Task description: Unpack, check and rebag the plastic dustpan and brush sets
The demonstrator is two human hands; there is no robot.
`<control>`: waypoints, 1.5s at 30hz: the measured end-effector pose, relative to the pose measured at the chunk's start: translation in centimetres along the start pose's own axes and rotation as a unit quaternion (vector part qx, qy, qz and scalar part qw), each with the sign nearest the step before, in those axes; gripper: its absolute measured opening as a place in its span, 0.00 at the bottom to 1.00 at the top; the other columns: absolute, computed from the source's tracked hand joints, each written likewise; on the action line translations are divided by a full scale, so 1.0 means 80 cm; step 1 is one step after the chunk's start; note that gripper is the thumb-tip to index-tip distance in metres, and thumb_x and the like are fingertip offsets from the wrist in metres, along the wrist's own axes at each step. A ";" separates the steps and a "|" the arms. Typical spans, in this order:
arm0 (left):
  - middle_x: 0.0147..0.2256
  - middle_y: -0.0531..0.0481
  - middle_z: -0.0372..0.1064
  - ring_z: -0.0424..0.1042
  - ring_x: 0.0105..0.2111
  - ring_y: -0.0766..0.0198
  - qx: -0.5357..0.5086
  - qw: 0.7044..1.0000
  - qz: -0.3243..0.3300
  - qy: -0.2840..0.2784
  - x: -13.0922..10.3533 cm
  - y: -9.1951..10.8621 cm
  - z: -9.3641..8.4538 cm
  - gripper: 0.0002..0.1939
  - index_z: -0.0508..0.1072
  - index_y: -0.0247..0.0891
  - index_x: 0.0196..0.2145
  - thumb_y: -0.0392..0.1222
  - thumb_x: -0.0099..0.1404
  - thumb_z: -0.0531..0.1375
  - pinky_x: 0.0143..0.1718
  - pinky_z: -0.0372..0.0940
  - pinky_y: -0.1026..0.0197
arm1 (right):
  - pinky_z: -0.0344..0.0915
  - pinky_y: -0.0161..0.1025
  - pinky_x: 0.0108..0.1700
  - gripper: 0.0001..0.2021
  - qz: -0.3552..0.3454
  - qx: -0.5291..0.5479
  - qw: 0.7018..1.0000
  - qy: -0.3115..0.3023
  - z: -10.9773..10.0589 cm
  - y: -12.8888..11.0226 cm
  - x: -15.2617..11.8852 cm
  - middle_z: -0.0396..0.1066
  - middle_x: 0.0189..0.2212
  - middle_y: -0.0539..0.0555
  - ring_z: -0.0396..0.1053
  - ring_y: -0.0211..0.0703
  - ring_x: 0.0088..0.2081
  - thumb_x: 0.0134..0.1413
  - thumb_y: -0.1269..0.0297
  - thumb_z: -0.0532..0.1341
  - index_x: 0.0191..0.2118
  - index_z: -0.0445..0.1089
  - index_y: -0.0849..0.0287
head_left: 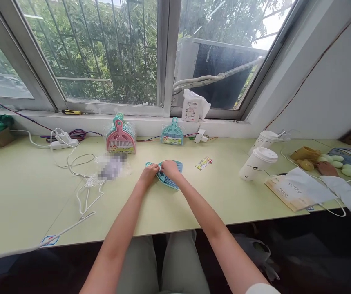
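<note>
Both hands are on the job here, close together near the middle of the pale table (215,196), and between them lies a teal dustpan (171,179), its handle to the left and its wide end to the right. The left hand (150,171) has its fingers closed around the handle end, a snug grip. Over comes the right hand (169,168), knuckles up and curled above the middle of the pan; its fingertips are hidden, so whether it pinches anything, I cannot tell.

Just to the right, a bright printed card (204,163) lies flat on the table. Beyond the hands, a wrapped teal dustpan set (172,131) stands near the wall, and to its left there's a stack of sets (120,143), pink in front, teal behind. Nearer than that stack, crumpled clear plastic (94,179) with a blurred patch over it, then white cables (86,212) looping across the left side.

Over on the right, two lidded white cups, the near cup (256,167) partly covering the far cup (262,141). And at the far right, another person's hand (327,168) sits beside pale green rounded pieces (336,161).
</note>
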State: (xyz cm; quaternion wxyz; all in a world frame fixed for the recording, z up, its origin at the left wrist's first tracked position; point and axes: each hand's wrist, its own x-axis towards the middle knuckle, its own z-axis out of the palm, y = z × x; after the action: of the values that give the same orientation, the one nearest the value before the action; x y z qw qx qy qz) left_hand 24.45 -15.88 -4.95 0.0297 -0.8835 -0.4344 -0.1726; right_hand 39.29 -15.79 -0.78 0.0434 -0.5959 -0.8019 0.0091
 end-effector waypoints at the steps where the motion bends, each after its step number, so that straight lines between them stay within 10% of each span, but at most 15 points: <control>1: 0.35 0.40 0.67 0.67 0.41 0.54 -0.024 1.000 -0.008 -0.003 0.000 0.000 0.002 0.13 0.72 0.36 0.32 0.28 0.62 0.49 0.39 0.63 0.56 | 0.60 0.34 0.37 0.07 0.001 0.002 1.000 -0.003 0.000 0.001 0.000 0.76 0.37 0.60 0.72 0.47 0.41 0.53 0.64 0.62 0.35 0.77 0.59; 6: 0.45 0.40 0.66 0.63 0.52 0.52 -0.149 0.980 -0.084 0.099 0.000 0.004 0.000 0.13 0.74 0.40 0.38 0.29 0.60 0.53 0.54 0.58 0.49 | 0.61 0.34 0.39 0.08 0.004 0.052 0.999 0.012 -0.004 0.010 -0.004 0.77 0.37 0.57 0.71 0.47 0.45 0.50 0.62 0.63 0.35 0.76 0.56; 10: 0.57 0.41 0.58 0.55 0.60 0.52 -0.340 0.877 -0.213 0.264 0.007 0.012 -0.006 0.22 0.65 0.41 0.54 0.38 0.61 0.56 0.59 0.52 0.47 | 0.62 0.33 0.43 0.12 0.112 0.144 0.975 0.123 -0.003 0.006 -0.003 0.75 0.41 0.54 0.69 0.43 0.46 0.53 0.57 0.59 0.41 0.73 0.55; 15: 0.48 0.44 0.67 0.69 0.48 0.56 -0.681 0.689 -0.233 0.085 0.021 0.018 0.011 0.23 0.65 0.41 0.52 0.46 0.58 0.60 0.45 0.67 0.57 | 0.62 0.33 0.46 0.15 0.125 0.248 0.939 0.202 0.001 0.008 0.006 0.72 0.44 0.55 0.68 0.40 0.46 0.60 0.58 0.50 0.45 0.70 0.56; 19: 0.43 0.48 0.70 0.72 0.39 0.62 -0.704 0.624 -0.318 0.119 0.022 0.002 0.023 0.25 0.66 0.41 0.48 0.35 0.50 0.63 0.37 0.69 0.63 | 0.60 0.37 0.52 0.20 0.227 0.235 0.906 0.271 0.012 0.062 -0.013 0.65 0.54 0.60 0.62 0.43 0.54 0.61 0.67 0.43 0.51 0.67 0.60; 23: 0.40 0.49 0.70 0.73 0.37 0.65 -0.690 0.601 -0.359 0.184 0.018 -0.021 0.020 0.19 0.67 0.42 0.46 0.36 0.55 0.61 0.38 0.70 0.62 | 0.44 0.58 0.61 0.25 0.386 0.146 0.879 0.238 0.033 0.131 -0.041 0.49 0.64 0.69 0.44 0.55 0.65 0.56 0.70 0.49 0.60 0.58 0.67; 26: 0.40 0.49 0.70 0.73 0.37 0.64 -0.679 0.596 -0.379 0.199 0.016 -0.030 0.017 0.19 0.66 0.44 0.46 0.36 0.56 0.60 0.39 0.71 0.61 | 0.40 0.62 0.61 0.24 0.342 0.170 0.913 0.145 0.046 0.149 -0.044 0.59 0.59 0.65 0.54 0.50 0.62 0.54 0.76 0.47 0.56 0.63 0.62; 32: 0.42 0.50 0.71 0.73 0.38 0.65 -0.667 0.598 -0.391 0.211 0.014 -0.040 0.019 0.21 0.65 0.45 0.48 0.35 0.56 0.61 0.39 0.71 0.62 | 0.32 0.48 0.65 0.19 0.130 0.171 0.968 0.133 0.051 0.111 -0.026 0.75 0.39 0.51 0.68 0.38 0.46 0.53 0.79 0.49 0.37 0.75 0.54; 45: 0.45 0.48 0.71 0.73 0.42 0.62 -0.655 0.587 -0.408 0.244 0.011 -0.050 0.017 0.25 0.64 0.45 0.53 0.36 0.58 0.58 0.42 0.71 0.60 | 0.33 0.50 0.65 0.21 0.208 0.151 0.950 0.177 0.064 0.097 -0.023 0.64 0.57 0.57 0.57 0.41 0.59 0.57 0.79 0.45 0.47 0.71 0.58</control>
State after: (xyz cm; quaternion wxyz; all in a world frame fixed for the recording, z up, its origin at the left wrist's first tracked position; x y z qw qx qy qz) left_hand 22.19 -12.45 -6.36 -0.5260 -0.3190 -0.4954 -0.6133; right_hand 46.82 -15.13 -6.52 0.2717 -0.7279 -0.6287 0.0332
